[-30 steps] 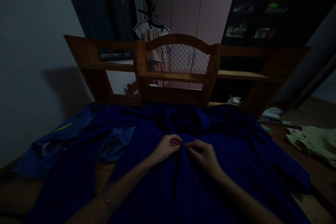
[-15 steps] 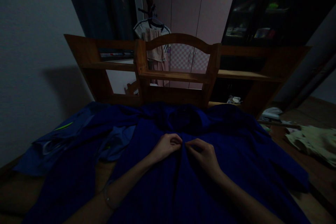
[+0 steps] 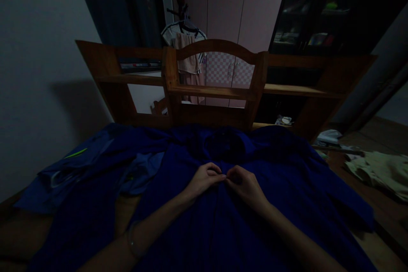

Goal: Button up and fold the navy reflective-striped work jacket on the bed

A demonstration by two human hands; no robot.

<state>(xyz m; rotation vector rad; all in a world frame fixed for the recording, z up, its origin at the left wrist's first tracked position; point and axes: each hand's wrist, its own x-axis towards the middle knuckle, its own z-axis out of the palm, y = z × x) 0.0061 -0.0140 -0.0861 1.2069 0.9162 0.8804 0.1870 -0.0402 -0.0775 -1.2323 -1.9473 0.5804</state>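
Observation:
A dark blue shirt (image 3: 287,187) lies spread flat on a wooden surface in dim light, its collar toward the far side. My left hand (image 3: 204,178) and my right hand (image 3: 244,185) meet at the shirt's front placket just below the collar. Both have fingers curled and pinched on the fabric, fingertips touching each other. What exactly sits between the fingertips is too dark to see. A thin bracelet circles my left wrist (image 3: 131,240).
A second blue garment (image 3: 79,165) with a yellow-green stripe lies crumpled at the left. A wooden shelf unit (image 3: 216,89) stands behind the shirt. A pale cloth (image 3: 379,170) lies at the right. Clothes hang on a rack (image 3: 186,46) beyond, by pink wardrobe doors.
My two hands have drawn closer together at the placket until the fingertips touch. The shirt has hardly shifted.

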